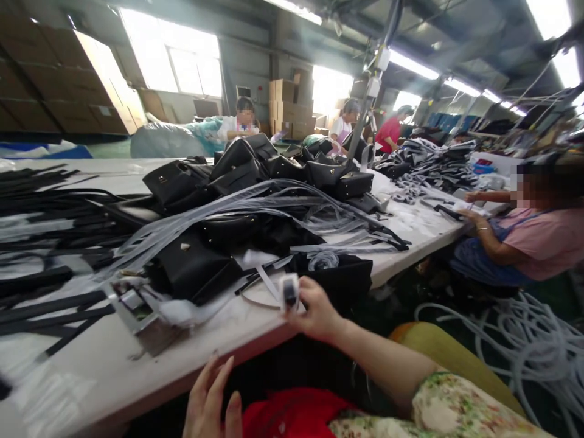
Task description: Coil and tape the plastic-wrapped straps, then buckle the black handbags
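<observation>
My right hand (314, 310) is at the front edge of the white table (91, 371), fingers pinched on a small black piece wrapped in clear film (290, 292) with a thin strap trailing from it. My left hand (212, 404) hovers below the table edge at the bottom, fingers stretched and apart, holding nothing. Just beyond my right hand lies a black bag (337, 277) with a coil of plastic-wrapped strap on it. Another black bag (194, 267) sits to the left.
A heap of black handbags (255, 167) and clear-sleeved straps (219, 219) covers the table's middle; loose black straps (41, 243) lie left. A person in pink (538, 237) sits at the right edge; others work farther back. White tubing (524, 347) litters the floor.
</observation>
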`<state>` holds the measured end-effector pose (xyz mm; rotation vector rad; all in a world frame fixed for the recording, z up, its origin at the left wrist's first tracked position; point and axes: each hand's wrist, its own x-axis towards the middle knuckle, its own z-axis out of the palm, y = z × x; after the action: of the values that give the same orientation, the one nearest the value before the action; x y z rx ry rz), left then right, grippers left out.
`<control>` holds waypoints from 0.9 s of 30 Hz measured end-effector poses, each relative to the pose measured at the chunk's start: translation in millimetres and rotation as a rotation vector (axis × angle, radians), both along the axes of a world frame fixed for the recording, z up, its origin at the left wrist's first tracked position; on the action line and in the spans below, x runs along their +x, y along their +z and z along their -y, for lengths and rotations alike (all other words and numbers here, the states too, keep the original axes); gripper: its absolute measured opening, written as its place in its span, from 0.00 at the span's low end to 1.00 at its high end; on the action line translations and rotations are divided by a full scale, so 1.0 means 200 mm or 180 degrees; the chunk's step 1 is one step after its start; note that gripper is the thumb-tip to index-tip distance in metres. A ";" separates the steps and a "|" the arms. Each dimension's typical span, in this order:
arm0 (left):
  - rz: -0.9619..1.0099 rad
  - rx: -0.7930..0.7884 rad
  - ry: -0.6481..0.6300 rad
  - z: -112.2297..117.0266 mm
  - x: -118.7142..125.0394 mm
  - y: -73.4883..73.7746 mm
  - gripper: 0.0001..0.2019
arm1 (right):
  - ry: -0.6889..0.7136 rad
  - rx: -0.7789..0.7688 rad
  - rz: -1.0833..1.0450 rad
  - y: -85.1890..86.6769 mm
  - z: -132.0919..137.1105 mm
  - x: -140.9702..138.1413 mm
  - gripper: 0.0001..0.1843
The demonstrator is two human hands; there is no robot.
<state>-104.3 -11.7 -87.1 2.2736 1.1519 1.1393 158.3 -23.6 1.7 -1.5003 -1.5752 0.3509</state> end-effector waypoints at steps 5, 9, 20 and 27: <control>-0.0039 -0.0197 0.0025 0.00 0.07 0.00 0.18 | -0.1954 -0.0978 0.1635 0.04 -0.08 0.65 0.23; -0.0136 -0.0407 -0.0168 0.00 0.15 0.01 0.17 | -0.1047 -0.2261 0.1675 -0.08 -0.07 0.88 0.19; -0.1105 -0.0145 -0.1249 -0.28 0.71 0.23 0.20 | -0.1585 -0.2607 0.1574 -0.10 -0.08 1.30 0.17; -0.1993 -0.0630 -0.1458 -0.52 1.20 0.17 0.20 | -0.1346 -0.2823 0.1598 -0.30 -0.27 1.36 0.10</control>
<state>135.4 93.3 -53.3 2.6087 0.8012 0.1334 430.4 30.3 -57.3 -2.7224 -1.4681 0.4820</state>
